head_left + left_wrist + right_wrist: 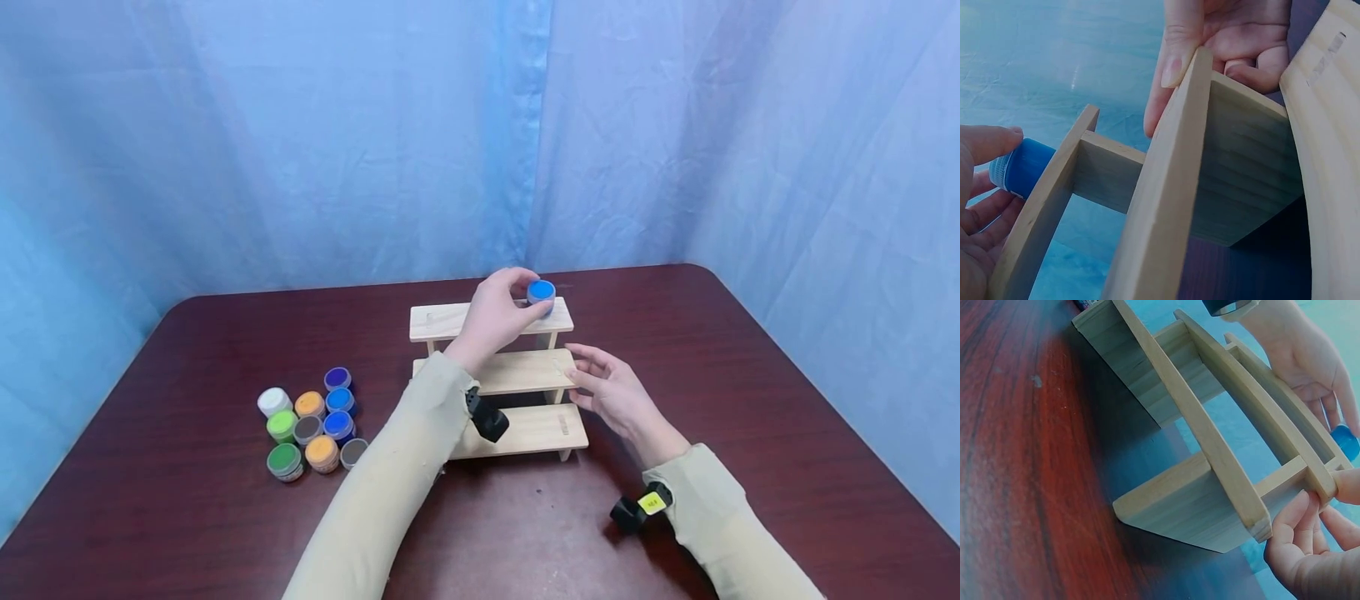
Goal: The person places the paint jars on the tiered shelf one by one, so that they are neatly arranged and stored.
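No legible text, yellow label (652, 502) unreadable

The head view looks forward and down; both wrist views share the wooden shelf (525, 372) up close.

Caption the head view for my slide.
Left hand holds a blue paint jar at the three-tier wooden stand's top shelf; right hand grips the middle shelf.
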A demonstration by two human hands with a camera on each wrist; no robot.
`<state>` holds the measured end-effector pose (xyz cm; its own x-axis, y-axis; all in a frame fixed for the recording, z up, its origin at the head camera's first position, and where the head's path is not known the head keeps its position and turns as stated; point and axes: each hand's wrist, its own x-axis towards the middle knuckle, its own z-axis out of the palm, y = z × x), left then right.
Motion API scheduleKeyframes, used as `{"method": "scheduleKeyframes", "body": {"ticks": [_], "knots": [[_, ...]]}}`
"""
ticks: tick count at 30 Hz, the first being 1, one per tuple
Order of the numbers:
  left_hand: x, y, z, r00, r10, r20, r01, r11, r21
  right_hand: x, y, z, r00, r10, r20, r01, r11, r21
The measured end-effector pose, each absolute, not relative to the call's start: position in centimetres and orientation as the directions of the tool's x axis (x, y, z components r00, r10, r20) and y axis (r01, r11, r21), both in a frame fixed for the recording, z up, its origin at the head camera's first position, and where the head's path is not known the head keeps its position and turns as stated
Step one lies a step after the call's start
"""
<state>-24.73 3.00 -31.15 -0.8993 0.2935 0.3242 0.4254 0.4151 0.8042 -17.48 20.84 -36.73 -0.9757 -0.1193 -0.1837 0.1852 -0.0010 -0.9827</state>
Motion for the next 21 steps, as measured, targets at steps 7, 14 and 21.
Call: {"method": "scheduleKeyframes", "body": {"ticks": [7, 14, 21], "knots": [[-24.73, 3.01, -31.06, -0.902, 0.313, 0.298, 0.417, 0.445, 0.793, -17.41, 20.82, -36.7, -0.975, -0.125, -0.182, 0.184, -0.007, -0.983], [-24.68, 3.11, -30.86, -0.914, 0.305, 0.269, 0.394, 0.501, 0.77, -17.42, 20.81, -36.72, -0.975, -0.131, -0.178, 0.18, 0.0, -0.984], [-24.78, 3.14, -30.79, -0.915, 0.321, 0.244, 0.382, 0.493, 0.782, -17.4, 20.87, -36.82, -0.977, -0.125, -0.175, 0.176, 0.001, -0.984]]}}
